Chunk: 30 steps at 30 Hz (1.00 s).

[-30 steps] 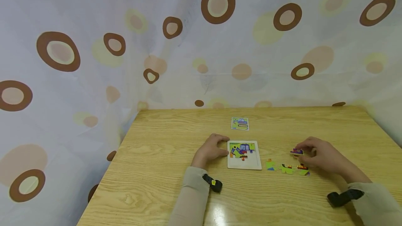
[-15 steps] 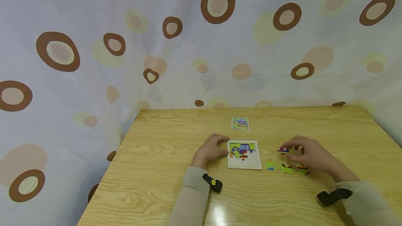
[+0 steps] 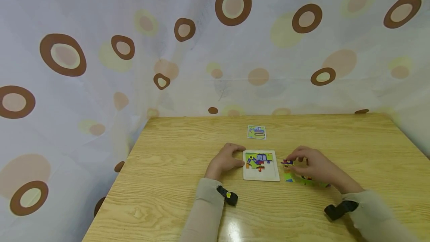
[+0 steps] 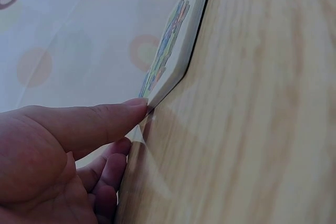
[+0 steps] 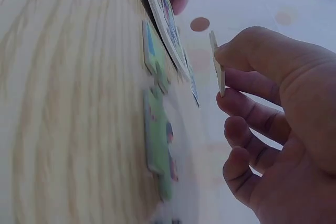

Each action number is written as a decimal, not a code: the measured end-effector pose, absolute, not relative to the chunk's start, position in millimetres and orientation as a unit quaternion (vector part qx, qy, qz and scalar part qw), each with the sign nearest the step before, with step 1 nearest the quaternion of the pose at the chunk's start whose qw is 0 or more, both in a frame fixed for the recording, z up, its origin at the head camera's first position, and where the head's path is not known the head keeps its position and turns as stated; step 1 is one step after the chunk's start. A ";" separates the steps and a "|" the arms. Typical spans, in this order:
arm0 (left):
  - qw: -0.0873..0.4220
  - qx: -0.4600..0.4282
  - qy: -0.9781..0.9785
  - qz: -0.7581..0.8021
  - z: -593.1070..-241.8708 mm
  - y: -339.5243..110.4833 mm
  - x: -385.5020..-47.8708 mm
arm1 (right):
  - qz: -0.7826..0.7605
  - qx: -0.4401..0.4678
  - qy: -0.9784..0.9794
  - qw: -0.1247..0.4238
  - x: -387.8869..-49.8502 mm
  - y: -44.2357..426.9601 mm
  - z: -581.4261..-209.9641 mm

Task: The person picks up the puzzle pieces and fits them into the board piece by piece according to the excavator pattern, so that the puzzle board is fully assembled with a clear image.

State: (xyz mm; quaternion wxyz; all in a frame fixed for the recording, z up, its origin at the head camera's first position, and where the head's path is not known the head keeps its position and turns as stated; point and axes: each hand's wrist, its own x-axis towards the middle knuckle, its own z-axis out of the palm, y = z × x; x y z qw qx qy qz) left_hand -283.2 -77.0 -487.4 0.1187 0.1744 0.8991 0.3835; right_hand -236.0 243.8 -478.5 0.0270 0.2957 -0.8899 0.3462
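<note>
A white square puzzle tray (image 3: pixel 268 176) lies on the table, its upper part filled with joined pieces showing a blue digger. My left hand (image 3: pixel 226 160) rests at its left side, the thumb (image 4: pixel 118 121) touching the tray edge. Between thumb and fingertips, my right hand (image 3: pixel 315 165) pinches a dark purple and red puzzle piece (image 3: pixel 287 163) just right of the tray. The right wrist view has that piece (image 5: pixel 218 69) edge-on, raised off the table. Loose green pieces (image 3: pixel 289 177) lie below the right hand, which partly covers some of them.
Behind the tray lies a small picture card (image 3: pixel 256 132) of a digger. The wooden table (image 3: pixel 174 141) meets a spotted curtain (image 3: pixel 201 96) at its back edge. Bare wood spreads left of the left arm.
My right hand has moved left with the pinched piece, from beyond the loose pieces to beside the tray's right edge. The left hand and tray have stayed in place.
</note>
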 end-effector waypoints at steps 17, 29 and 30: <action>0.125 0.165 0.900 0.385 -484.0 -77.0 -280.7 | 0.334 0.317 -0.888 -0.011 -247.4 200.1 -486.0; 0.124 0.171 0.899 0.384 -483.8 -78.0 -280.8 | 0.312 0.306 -0.899 -0.029 -255.4 188.0 -487.4; 0.124 0.172 0.899 0.384 -483.6 -78.0 -280.9 | 0.310 0.305 -0.900 -0.030 -255.7 187.7 -487.7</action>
